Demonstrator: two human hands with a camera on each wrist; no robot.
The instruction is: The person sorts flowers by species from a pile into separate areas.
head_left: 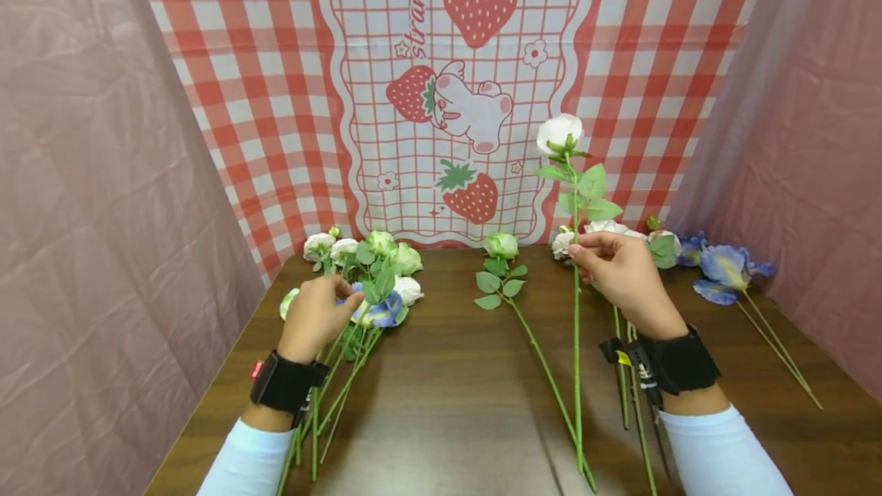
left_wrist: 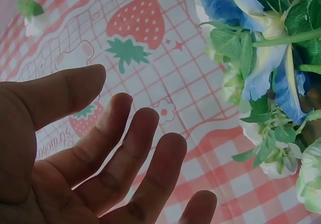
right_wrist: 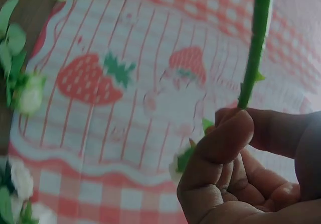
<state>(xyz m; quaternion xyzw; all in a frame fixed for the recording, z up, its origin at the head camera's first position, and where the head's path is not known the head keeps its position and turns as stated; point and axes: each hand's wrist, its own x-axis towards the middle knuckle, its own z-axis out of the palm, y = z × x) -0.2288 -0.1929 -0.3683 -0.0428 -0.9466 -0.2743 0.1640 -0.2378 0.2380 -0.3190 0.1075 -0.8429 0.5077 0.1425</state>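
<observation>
My right hand [head_left: 620, 278] pinches the green stem of a white rose [head_left: 560, 135] between thumb and fingertips, holding it upright with the bloom at the top. In the right wrist view the stem [right_wrist: 255, 48] rises from between the thumb and forefinger. My left hand [head_left: 315, 316] hovers by a bunch of flowers on the left, fingers loosely bent with nothing between them, as the left wrist view shows. That bunch has a blue iris [head_left: 379, 311], white roses [head_left: 408, 291] and pale green roses [head_left: 405, 259], stems pointing toward me.
A single green rose [head_left: 501, 246] lies mid-table, its stem slanting toward the right front. Behind my right hand lie more white roses [head_left: 606, 228]. Blue irises [head_left: 726, 270] lie at the far right. A strawberry-print cloth [head_left: 448, 197] hangs behind the wooden table [head_left: 441, 404].
</observation>
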